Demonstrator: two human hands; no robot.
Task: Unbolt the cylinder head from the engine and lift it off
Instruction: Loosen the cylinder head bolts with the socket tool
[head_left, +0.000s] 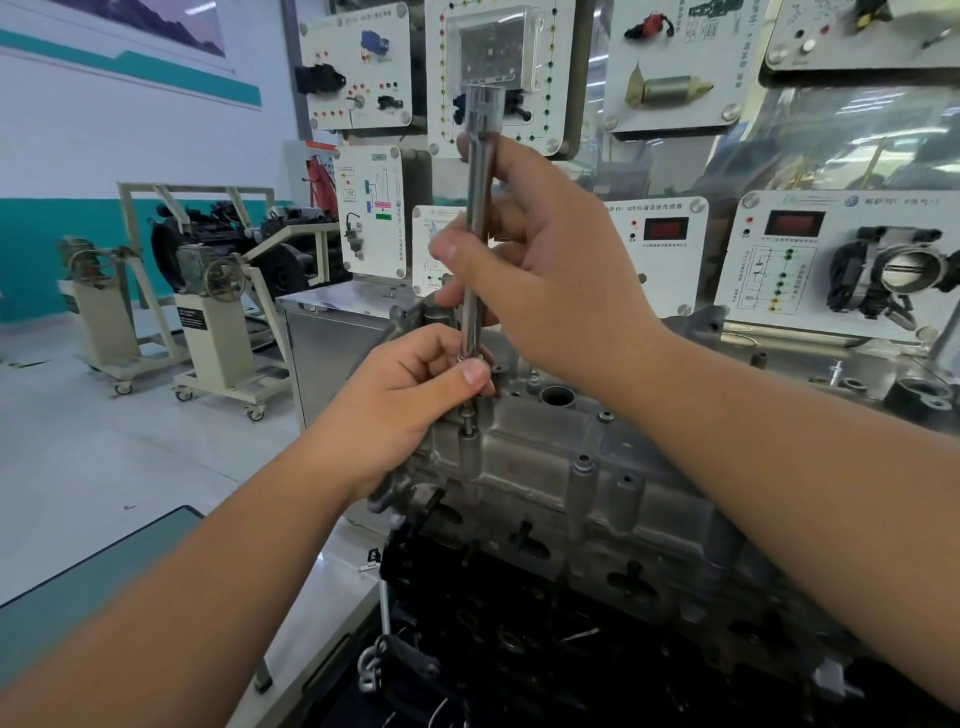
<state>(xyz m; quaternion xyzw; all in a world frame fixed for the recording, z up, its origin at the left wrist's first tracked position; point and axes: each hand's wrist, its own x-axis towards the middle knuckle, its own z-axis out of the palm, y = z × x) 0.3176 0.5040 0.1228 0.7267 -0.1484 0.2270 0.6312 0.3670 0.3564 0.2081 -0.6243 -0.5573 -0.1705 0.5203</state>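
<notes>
The person stands over the engine, both bare arms reaching in from below; the cylinder head (561, 467), a grey cast-metal block with bosses and bolt holes along its top, sits on the dark engine block (519, 623) in the middle of the view, its near face showing a row of dark ports. The right hand (545, 270) is raised above the head's far-left corner, its grip curled round a long chrome extension bar (475, 234) that stands almost upright; the bar's wider square-drive end (485, 106) pokes out above the fingers. The left hand (410, 395) is lower down, thumb and fingers pinching the foot of the same bar just where it meets a bolt (469, 415); the bolt's shank shows a little above its boss on the head, though I cannot tell how far it is unscrewed. Behind the engine stand white training panels (665, 62) with sensors, wiring diagrams and red displays; one at the right carries a throttle body (904, 270). Off to the left, across the pale floor, other engines (218, 244) rest on wheeled cream stands (223, 353) before a teal-and-white wall.
</notes>
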